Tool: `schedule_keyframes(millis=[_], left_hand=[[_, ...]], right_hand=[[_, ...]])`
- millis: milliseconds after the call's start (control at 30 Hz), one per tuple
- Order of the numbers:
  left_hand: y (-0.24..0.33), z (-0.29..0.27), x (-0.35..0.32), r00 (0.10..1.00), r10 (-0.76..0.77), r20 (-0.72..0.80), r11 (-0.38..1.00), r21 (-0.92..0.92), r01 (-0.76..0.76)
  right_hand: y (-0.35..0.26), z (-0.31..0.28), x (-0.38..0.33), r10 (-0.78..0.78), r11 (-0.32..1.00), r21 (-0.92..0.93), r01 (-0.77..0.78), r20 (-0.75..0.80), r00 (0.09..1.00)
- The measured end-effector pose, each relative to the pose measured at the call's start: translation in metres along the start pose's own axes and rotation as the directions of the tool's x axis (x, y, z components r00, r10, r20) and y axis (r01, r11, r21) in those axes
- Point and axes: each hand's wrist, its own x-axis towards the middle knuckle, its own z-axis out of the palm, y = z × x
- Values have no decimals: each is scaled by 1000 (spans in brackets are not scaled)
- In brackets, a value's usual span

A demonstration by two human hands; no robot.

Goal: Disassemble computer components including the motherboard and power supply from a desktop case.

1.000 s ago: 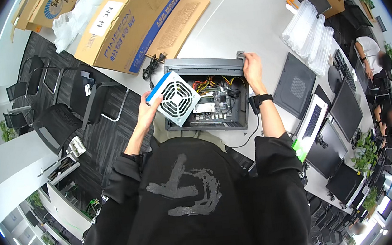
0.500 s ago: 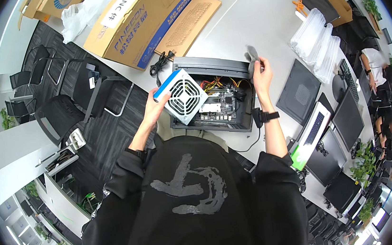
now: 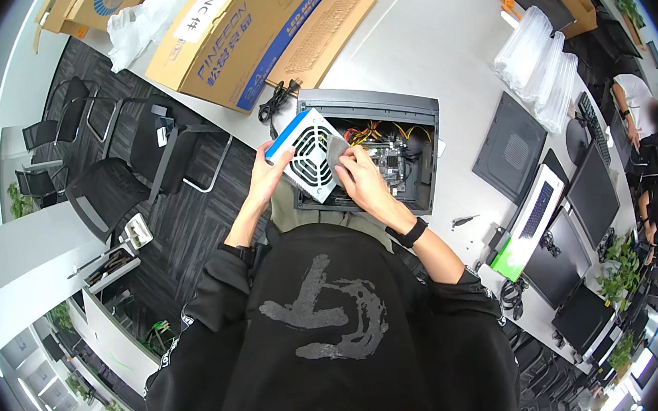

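A white power supply unit with a round slotted fan grille and a blue side is held tilted by my left hand, gripping its left edge. My right hand pinches a grey cloth against the unit's right side, partly covering the grille. Below them lies a black computer case on its side, uncovered. Inside it show a motherboard and bundled yellow, red and black wires. The power supply hides the left part of the case.
A large cardboard monitor box and a flat keyboard box stand beyond the case, near a coiled black cord. To the right lie a dark side panel, plastic wrapping, a screwdriver and a white-green box.
My right hand has brought the grey cloth leftward from the case's far right corner onto the power supply. My left hand keeps its hold on the unit.
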Motion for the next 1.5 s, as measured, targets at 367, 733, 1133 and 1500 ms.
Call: schedule_keyframes(millis=[367,733,1133,1500], left_hand=[[-1,1,1,999,37,2,999,-34,-37],[3,3,-3,999,37,-21,999,-30,-38],[3,2,-2,999,39,-9,999,-36,-39],[3,1,-2,1000,19,-4,1000,-16,-19]], right_hand=[[-11,9,-3,-152,901,-400,168,71,986],[8,0,1,-224,963,-138,234,81,971],[31,-9,3,81,968,245,-58,-87,993],[2,-11,12,-362,768,-455,450,272,892]])
